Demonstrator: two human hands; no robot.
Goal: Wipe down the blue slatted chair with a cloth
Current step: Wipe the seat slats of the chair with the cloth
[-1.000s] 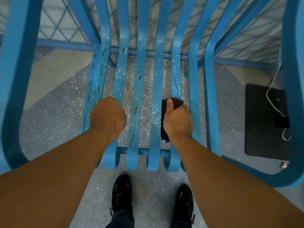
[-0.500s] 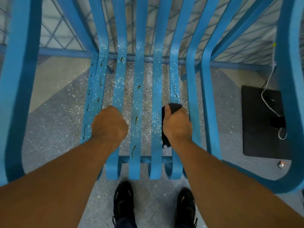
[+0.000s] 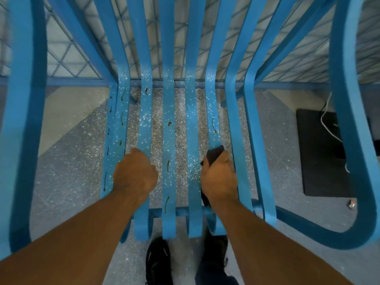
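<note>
The blue slatted chair (image 3: 168,140) is seen from above, standing on the speckled floor (image 3: 67,175). It is judged rigid and fairly heavy, with hard painted slats that will not give under pressure and are smooth enough for a cloth to slide along. The seat is dotted with white specks and thin brown streaks (image 3: 167,166), which may call for firmer rubbing.

The cloth (image 3: 214,154) is dark and is judged soft and light. It is wrapped about a slat right of centre, towards the front of the seat, and is clasped there by the right grip (image 3: 219,179). A hold of that kind, with the cloth folded round a single slat, is thought best, so that top and edges are wiped in one pass. The left grip (image 3: 134,175) is closed over a slat left of centre, apparently to steady the chair. A slat or the front rail is judged a sound place for that.

Much is hidden. The fingertips of both grips are tucked out of sight under the slats, and most of the cloth is covered by the hand — only its two ends show. The undersides of the slats are not seen, and the top of the back is cut off. The small object (image 3: 352,203) on the floor beside the black mat (image 3: 320,157) cannot be made out.
</note>
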